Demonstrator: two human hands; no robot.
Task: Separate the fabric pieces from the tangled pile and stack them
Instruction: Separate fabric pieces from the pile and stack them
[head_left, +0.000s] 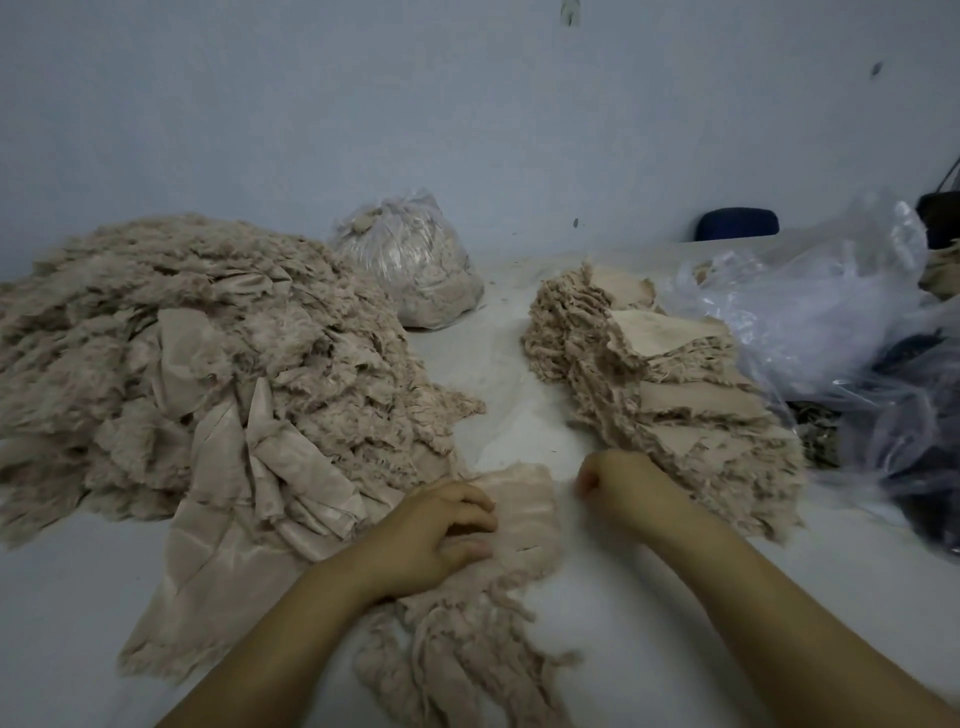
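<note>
Centrally, a beige fabric piece (519, 499) is pressed flat against the white table (649, 623) by the left hand (436, 535), whose fingers are loosely bent over the cloth. The right hand (618, 483) is curled into a fist just right of that piece, at the near end of the stack (660, 389); whether anything is pinched in it cannot be told. The tangled pile (197, 374) is heaped on the left of the table, touching the pressed piece. A tied plastic bag (410, 260) of scraps is seen by the blue wall (467, 104), and crumpled clear plastic (810, 306) lies to the right of the stack.
</note>
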